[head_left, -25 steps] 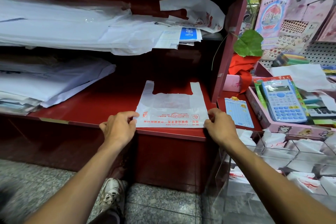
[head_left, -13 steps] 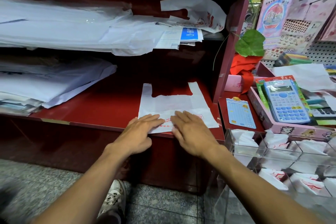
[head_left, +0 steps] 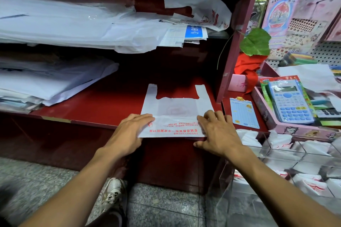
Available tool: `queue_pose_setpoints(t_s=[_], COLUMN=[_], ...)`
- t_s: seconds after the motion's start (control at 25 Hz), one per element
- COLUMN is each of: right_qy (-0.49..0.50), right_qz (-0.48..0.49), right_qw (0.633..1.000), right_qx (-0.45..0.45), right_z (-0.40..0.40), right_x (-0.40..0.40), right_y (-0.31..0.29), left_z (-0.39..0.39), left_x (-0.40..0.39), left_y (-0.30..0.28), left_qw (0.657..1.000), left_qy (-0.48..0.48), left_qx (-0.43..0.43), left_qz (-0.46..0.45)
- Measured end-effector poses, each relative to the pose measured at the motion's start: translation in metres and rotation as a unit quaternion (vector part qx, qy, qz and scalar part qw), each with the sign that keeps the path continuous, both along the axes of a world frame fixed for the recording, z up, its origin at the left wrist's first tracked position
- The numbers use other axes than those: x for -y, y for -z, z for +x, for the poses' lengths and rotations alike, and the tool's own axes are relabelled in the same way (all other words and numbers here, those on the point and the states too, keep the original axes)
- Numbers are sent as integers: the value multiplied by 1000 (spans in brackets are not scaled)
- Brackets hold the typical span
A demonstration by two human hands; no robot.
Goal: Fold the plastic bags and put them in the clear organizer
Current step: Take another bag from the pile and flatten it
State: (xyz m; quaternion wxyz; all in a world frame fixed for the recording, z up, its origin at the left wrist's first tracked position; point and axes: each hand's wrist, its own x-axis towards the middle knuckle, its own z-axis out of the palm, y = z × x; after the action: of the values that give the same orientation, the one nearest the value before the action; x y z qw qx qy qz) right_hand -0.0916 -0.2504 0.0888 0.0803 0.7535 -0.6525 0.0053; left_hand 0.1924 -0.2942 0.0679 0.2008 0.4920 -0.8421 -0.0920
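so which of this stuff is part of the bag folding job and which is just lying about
Job: plastic bag under the left hand and right hand; clear organizer.

Lying about: calculator, green leaf, paper stacks, blue card.

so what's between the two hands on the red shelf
In the head view, the folded bottom strip of the plastic bag, printed in red, spans the gap between the left hand and right hand; nothing else.

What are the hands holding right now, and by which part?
Nothing is gripped. Both the left hand and right hand press flat on the plastic bag, at the two ends of its folded bottom edge, fingers straight.
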Motion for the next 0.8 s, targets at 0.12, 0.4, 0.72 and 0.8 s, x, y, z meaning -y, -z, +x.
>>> queue_pose_setpoints(t_s=[0.12,0.4,0.72,0.8], right_qy=[-50,-66,-19,-9], right_qz=[19,18,-40,-30], right_qw=[997,957,917,900], right_qx=[52,281,397,435], right_z=[-17,-42,-51,-51], right_x=[-6,-12,-3,-3], right_y=[-3,-3,6,3], left_z=[11,21,18,18], left_x=[4,4,2,2], left_y=[4,4,-1,-3], left_qw=[997,984,977,981], left_qy=[1,-18,-66,-49], left_qx=[-71,-178,-203,-186], left_qz=[23,12,5,5])
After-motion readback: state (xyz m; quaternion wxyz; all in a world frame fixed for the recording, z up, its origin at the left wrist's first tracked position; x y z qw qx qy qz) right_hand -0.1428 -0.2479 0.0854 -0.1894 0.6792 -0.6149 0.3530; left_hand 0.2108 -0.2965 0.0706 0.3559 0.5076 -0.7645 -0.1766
